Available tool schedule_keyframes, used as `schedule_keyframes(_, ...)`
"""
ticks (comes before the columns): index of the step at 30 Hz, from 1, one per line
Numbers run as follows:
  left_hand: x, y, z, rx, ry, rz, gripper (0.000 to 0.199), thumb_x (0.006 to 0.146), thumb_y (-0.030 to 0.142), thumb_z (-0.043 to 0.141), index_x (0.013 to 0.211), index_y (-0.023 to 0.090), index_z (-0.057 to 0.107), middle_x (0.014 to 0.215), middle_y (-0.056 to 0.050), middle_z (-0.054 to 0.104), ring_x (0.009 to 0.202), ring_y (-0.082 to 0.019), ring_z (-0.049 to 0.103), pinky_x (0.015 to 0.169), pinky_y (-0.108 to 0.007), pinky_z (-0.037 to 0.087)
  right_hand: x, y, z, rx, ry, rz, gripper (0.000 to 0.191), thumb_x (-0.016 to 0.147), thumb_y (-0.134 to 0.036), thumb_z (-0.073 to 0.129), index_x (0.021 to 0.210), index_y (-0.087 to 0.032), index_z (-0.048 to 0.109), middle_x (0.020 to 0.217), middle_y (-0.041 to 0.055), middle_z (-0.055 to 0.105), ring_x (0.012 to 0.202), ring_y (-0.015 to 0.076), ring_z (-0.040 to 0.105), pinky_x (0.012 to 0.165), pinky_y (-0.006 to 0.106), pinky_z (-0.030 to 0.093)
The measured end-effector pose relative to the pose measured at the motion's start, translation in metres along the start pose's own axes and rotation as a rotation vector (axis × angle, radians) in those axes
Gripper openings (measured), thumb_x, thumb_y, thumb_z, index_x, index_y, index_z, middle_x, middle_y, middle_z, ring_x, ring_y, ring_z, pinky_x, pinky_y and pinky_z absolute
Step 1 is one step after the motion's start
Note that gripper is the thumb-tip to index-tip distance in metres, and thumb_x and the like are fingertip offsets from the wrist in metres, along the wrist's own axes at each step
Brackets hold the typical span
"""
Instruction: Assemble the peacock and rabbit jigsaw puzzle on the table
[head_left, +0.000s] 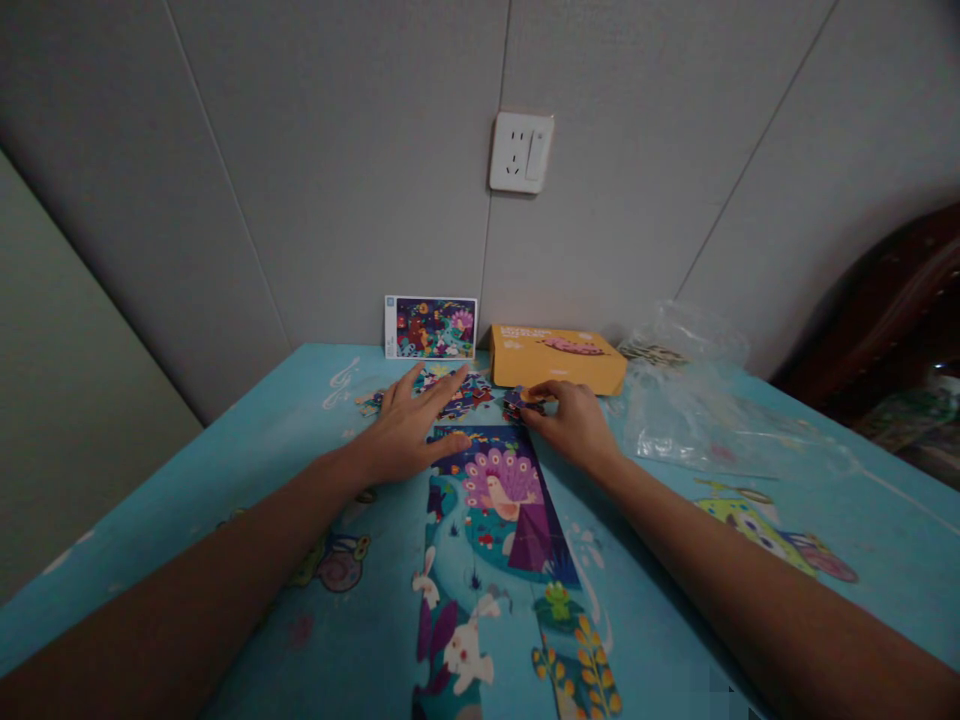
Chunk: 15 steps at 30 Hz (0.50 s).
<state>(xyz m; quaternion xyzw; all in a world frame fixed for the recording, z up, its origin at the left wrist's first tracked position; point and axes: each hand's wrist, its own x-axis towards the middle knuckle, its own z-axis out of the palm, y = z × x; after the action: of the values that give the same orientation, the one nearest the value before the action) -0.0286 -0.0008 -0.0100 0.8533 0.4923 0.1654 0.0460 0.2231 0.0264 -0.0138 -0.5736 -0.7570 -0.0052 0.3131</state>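
A partly joined jigsaw puzzle (487, 530) lies flat before me, showing a pink peacock, white rabbits and a frog, with bare tablecloth between some sections. My left hand (405, 425) has its fingers spread, the thumb over the puzzle's top left edge and the fingertips at a pile of loose puzzle pieces (472, 395). Beyond the puzzle's top right corner, my right hand (571, 415) is closed in a pinch on a puzzle piece (531, 396), dark with an orange patch. Other dark pieces lie right beneath those fingers.
A picture card (431, 328) of the puzzle scene leans on the wall beside a yellow box (559, 360). Clear plastic bags (690, 400) lie to the right, one with pieces inside. A wall socket (522, 152) is above. The blue tablecloth (225, 460) has printed cartoon figures.
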Motion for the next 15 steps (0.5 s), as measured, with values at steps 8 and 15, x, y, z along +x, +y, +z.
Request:
schedule_keyframes(8,-0.004,0.012,-0.003,-0.127,-0.173,0.142,0.094,0.083,0.070,0.044,0.153,0.030,-0.004,0.160,-0.010,0.013,0.146,-0.037,-0.003,0.115,-0.057,0.014,-0.006,-0.016,-0.005,0.291,0.060,-0.202,0.029,0.076,-0.027,0.068,0.103,-0.018,0.062,0.100,0.0082,0.068,0.092,0.0229,0.062,0.081,0.038,0.047)
schedule_keyframes(15,-0.004,0.012,-0.003,-0.082,-0.130,0.162,0.092,0.084,0.066,0.049,0.154,0.020,0.012,0.159,-0.016,0.010,0.146,-0.037,-0.003,0.116,-0.054,0.013,-0.011,-0.021,-0.001,0.452,-0.057,-0.276,0.046,0.076,-0.024,0.068,0.118,-0.020,0.051,0.110,0.0094,0.064,0.098,0.0219,0.060,0.085,0.038,0.049)
